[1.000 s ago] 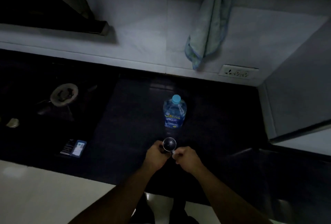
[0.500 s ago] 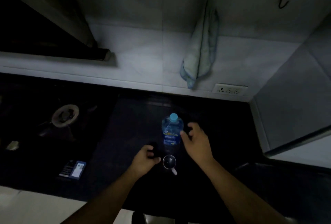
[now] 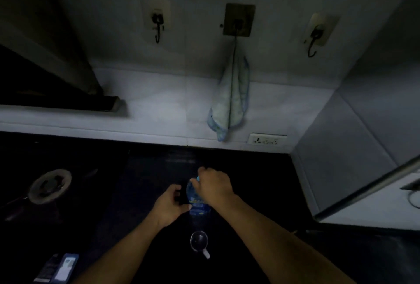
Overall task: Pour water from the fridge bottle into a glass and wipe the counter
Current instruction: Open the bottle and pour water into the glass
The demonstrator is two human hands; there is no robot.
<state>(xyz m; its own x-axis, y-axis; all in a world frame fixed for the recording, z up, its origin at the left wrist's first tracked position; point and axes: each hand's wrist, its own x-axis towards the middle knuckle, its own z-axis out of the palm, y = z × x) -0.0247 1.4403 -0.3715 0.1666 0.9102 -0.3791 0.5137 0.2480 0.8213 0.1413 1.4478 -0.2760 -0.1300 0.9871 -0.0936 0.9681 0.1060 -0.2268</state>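
Right hand (image 3: 216,188) curls over bottle (image 3: 197,206) top, left hand (image 3: 168,204) grips its side, mid-counter (image 3: 254,181); steady it, twist gently.

The bottle (image 3: 197,203) is clear with a blue label and cap. The table (image 3: 261,188) is black; the cloth (image 3: 229,106) pale green, edged blue.

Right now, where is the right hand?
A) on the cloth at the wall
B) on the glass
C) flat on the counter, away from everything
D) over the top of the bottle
D: the right hand is curled over the top of the bottle, while the glass stands apart from it, nearer the person, and the cloth hangs from a hook on the wall.
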